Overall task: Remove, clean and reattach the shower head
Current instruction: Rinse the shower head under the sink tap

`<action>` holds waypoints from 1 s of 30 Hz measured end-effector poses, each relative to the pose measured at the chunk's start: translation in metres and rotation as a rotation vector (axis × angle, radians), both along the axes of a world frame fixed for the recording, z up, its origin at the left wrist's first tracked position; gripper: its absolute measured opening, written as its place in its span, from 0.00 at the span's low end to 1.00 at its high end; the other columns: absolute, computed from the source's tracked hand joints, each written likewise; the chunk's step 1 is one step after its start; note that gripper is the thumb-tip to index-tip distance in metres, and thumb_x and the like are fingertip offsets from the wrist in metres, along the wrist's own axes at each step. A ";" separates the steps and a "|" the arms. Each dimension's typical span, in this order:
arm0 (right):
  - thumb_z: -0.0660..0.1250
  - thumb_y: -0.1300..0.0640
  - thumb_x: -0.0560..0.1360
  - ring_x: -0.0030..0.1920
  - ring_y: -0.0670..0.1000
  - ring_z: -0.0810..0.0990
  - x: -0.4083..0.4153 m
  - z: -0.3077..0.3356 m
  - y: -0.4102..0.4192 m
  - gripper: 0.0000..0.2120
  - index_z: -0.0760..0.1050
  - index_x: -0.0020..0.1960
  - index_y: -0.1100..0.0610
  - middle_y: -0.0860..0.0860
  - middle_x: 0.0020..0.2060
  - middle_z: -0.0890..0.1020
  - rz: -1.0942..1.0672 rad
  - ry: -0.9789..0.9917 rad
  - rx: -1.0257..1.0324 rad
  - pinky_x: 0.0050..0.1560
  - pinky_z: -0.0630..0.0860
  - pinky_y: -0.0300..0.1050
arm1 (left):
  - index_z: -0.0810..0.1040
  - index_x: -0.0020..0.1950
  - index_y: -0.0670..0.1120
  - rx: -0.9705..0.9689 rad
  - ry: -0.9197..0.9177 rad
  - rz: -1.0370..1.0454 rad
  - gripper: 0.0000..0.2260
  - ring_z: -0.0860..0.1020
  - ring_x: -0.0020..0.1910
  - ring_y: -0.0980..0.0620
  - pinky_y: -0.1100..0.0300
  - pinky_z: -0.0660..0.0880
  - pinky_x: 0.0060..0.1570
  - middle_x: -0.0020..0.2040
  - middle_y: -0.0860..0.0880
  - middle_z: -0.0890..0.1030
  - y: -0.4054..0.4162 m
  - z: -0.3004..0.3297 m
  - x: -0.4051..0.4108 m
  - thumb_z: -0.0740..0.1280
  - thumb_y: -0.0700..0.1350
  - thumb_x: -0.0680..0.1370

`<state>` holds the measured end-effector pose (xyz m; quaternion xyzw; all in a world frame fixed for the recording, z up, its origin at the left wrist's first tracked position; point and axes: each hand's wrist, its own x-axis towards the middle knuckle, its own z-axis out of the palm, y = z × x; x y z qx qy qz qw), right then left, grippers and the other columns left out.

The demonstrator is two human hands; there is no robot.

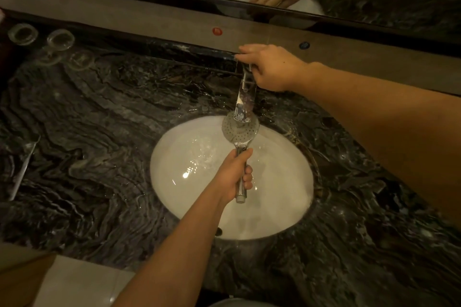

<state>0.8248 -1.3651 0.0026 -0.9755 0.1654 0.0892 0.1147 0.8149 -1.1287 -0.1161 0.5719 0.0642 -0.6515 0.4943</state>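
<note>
Shower head (pixel 240 127) already detached, held face-up under the chrome faucet spout (pixel 244 92) above the white basin (pixel 279 207); cleaning under way, reattaching still ahead. Round perforated face, chrome handle, wet-looking. Left hand (pixel 235 177) wrapped round handle. Right hand (pixel 269 67) up at faucet's top, fingers curled there; exact grip unclear.

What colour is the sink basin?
White, seen in the head view: the sink basin.
</note>
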 end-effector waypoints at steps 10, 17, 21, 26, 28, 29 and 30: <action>0.58 0.59 0.79 0.78 0.55 0.59 0.000 -0.002 0.000 0.26 0.64 0.77 0.52 0.53 0.78 0.62 -0.005 0.006 0.000 0.74 0.63 0.57 | 0.72 0.53 0.47 0.026 0.142 0.153 0.09 0.65 0.22 0.54 0.65 0.64 0.21 0.27 0.49 0.69 -0.017 -0.003 -0.004 0.63 0.53 0.81; 0.58 0.58 0.79 0.77 0.55 0.60 0.001 -0.002 0.000 0.26 0.65 0.77 0.52 0.53 0.78 0.63 -0.002 0.001 -0.006 0.74 0.63 0.57 | 0.71 0.55 0.47 0.047 0.122 0.119 0.11 0.65 0.22 0.54 0.65 0.64 0.22 0.28 0.49 0.69 -0.011 -0.004 -0.005 0.63 0.54 0.82; 0.58 0.58 0.79 0.77 0.56 0.61 0.001 -0.002 0.000 0.25 0.66 0.77 0.52 0.53 0.78 0.63 -0.005 -0.006 -0.006 0.73 0.64 0.57 | 0.71 0.56 0.46 0.044 0.136 0.171 0.12 0.66 0.22 0.54 0.65 0.65 0.21 0.28 0.49 0.69 -0.010 -0.007 -0.004 0.62 0.55 0.82; 0.58 0.57 0.80 0.78 0.54 0.60 0.001 -0.003 0.000 0.24 0.66 0.77 0.51 0.52 0.78 0.63 -0.024 -0.024 -0.002 0.75 0.62 0.55 | 0.67 0.59 0.45 0.006 0.185 0.391 0.09 0.71 0.26 0.50 0.57 0.74 0.28 0.31 0.45 0.72 -0.027 -0.011 -0.009 0.59 0.50 0.85; 0.57 0.57 0.80 0.78 0.54 0.60 0.001 -0.004 0.000 0.25 0.65 0.77 0.51 0.52 0.78 0.63 -0.029 -0.021 -0.006 0.74 0.62 0.56 | 0.67 0.62 0.44 -0.010 0.218 0.477 0.09 0.75 0.32 0.46 0.50 0.78 0.36 0.36 0.43 0.74 -0.040 -0.013 -0.010 0.59 0.48 0.86; 0.57 0.57 0.80 0.78 0.54 0.59 0.001 -0.005 0.000 0.25 0.65 0.77 0.50 0.52 0.78 0.63 -0.030 -0.019 -0.007 0.74 0.63 0.56 | 0.67 0.66 0.44 -0.014 0.231 0.514 0.11 0.77 0.36 0.45 0.47 0.79 0.40 0.39 0.42 0.75 -0.046 -0.014 -0.010 0.58 0.47 0.86; 0.57 0.57 0.80 0.78 0.54 0.59 0.002 -0.005 0.000 0.25 0.65 0.77 0.50 0.52 0.78 0.63 -0.030 -0.017 -0.006 0.73 0.63 0.57 | 0.66 0.68 0.44 -0.019 0.245 0.549 0.13 0.78 0.40 0.43 0.45 0.79 0.44 0.43 0.40 0.76 -0.051 -0.016 -0.009 0.59 0.47 0.86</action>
